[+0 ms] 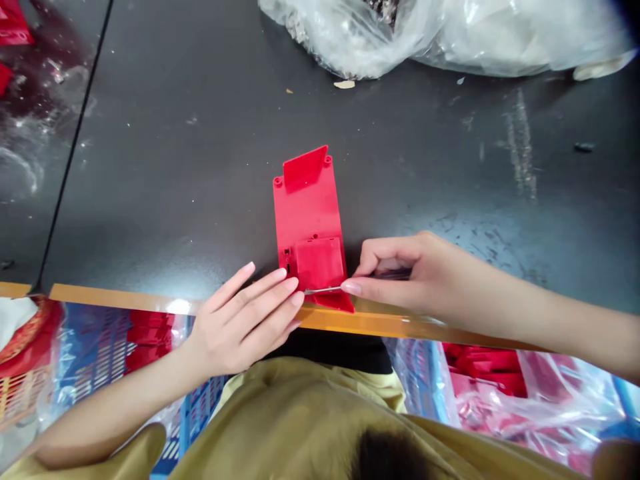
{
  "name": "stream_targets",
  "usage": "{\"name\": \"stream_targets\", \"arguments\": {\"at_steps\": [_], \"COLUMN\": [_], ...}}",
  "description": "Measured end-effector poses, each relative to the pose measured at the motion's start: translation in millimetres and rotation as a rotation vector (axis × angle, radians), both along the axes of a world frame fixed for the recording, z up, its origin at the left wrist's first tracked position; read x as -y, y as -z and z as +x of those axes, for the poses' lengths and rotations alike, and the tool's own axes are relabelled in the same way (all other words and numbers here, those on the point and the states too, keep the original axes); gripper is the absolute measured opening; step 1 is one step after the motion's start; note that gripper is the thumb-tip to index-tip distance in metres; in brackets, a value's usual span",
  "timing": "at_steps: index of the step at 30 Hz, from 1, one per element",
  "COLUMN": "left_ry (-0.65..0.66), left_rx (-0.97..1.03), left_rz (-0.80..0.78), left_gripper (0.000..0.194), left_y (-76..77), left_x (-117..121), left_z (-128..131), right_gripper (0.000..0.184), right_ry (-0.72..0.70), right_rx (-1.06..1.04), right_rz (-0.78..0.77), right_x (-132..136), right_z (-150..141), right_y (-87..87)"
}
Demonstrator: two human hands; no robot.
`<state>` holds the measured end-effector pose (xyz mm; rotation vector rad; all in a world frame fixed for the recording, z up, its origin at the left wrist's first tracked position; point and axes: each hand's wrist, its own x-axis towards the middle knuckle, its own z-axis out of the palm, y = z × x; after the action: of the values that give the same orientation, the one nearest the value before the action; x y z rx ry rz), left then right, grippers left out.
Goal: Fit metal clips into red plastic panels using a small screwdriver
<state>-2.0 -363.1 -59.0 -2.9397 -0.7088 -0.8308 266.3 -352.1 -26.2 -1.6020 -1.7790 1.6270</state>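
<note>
A red plastic part lies at the front edge of the dark table, with an upright flap at its far end and a raised rectangular block near me. My left hand has its fingers stretched out, the tips resting on the part's lower left corner. In my right hand is a thin metal-bladed tool, perhaps a small knife; its handle is mostly hidden by my fingers. The blade lies along the near side of the raised block, its tip close to my left fingertips.
Clear plastic bags sit at the back of the table. Blue baskets with red parts stand below the orange front edge on the left, and bagged red parts on the right. Small scraps dot the tabletop.
</note>
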Motion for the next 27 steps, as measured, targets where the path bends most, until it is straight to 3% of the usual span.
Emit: {"name": "stream_targets", "arguments": {"at_steps": [8,17,21,27], "left_ry": [0.038,-0.025,-0.137,-0.165], "left_rx": [-0.087,-0.084,0.026,-0.014], "left_rz": [0.029,0.143,0.139,0.011], "left_gripper": [0.052,0.021,0.019,0.029], "left_y": [1.5,1.5,2.2,1.8], "left_x": [-1,0,2,11], "left_z": [-2,2,7,2], "right_gripper": [0.038,0.038,0.039,0.037], "right_ry": [-0.007,-0.033,-0.014,-0.016], "right_rx": [0.024,0.093,0.119,0.088], "right_rz": [-0.02,-0.073,-0.128,-0.22], "right_x": [-3,-3,-4,-8], "right_z": [-2,-1,-3,-5], "right_y": [-0.2,-7.6,-10.1,-12.1]}}
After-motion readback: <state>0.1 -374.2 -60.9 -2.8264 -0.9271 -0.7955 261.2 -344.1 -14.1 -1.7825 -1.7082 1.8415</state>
